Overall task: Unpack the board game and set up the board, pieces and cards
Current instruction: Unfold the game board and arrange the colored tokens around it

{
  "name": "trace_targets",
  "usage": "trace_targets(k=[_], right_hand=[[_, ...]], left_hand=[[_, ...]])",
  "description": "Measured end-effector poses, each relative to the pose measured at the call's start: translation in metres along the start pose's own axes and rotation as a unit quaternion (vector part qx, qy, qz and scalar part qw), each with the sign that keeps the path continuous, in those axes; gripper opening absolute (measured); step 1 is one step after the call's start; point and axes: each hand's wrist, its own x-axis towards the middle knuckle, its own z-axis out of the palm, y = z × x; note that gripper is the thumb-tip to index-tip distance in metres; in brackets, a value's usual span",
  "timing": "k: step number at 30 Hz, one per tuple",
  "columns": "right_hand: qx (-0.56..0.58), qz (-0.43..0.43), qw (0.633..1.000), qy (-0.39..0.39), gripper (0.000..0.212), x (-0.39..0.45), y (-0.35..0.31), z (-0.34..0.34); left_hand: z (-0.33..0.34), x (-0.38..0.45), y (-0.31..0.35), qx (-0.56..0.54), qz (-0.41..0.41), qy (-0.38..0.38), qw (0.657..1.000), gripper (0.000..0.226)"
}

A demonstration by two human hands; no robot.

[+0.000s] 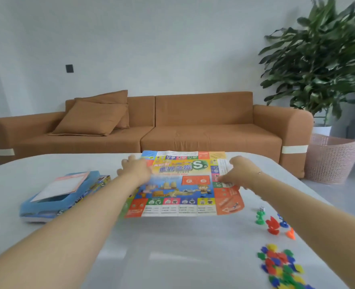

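Paper game board [178, 184] lies unfolded mid-table, far edge near the table's [172, 247] back edge, near-right corner curling up. Bare white tabletop in front of it, plenty of room. Left hand [133, 168] flat, fingers spread on board's left side. Right hand [238, 173] on the right side, fingers bent; whether it pinches the paper, can't tell (blurred). Blue game box [61, 197] w/ a sheet on top sits left of board. Pawns [274, 223], a die [261, 208] and a token pile [283, 265] at right, partly under right forearm. Brown sofa [151, 126], plant [322, 59], pink basket [333, 159] beyond.
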Motion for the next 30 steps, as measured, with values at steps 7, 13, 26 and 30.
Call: trace_targets(k=[7,13,26,30], right_hand=[[-0.172,-0.017,0.984,-0.032,0.050,0.004,0.008,0.029],[-0.286,-0.138,0.939,-0.131,0.053,-0.009,-0.004,0.043],[-0.051,-0.212,0.971,0.095,0.023,-0.054,0.030,-0.042],[0.104,-0.171,0.969,0.145,0.019,-0.079,0.075,-0.060]], left_hand=[[0.067,-0.039,0.012,0.065,0.074,-0.160,0.982,0.059],[0.067,-0.053,0.009,0.075,0.094,-0.149,0.982,0.058],[0.034,-0.092,0.053,0.019,0.186,0.075,0.979,0.041],[0.020,-0.120,0.114,-0.191,0.257,0.007,0.947,0.022]])
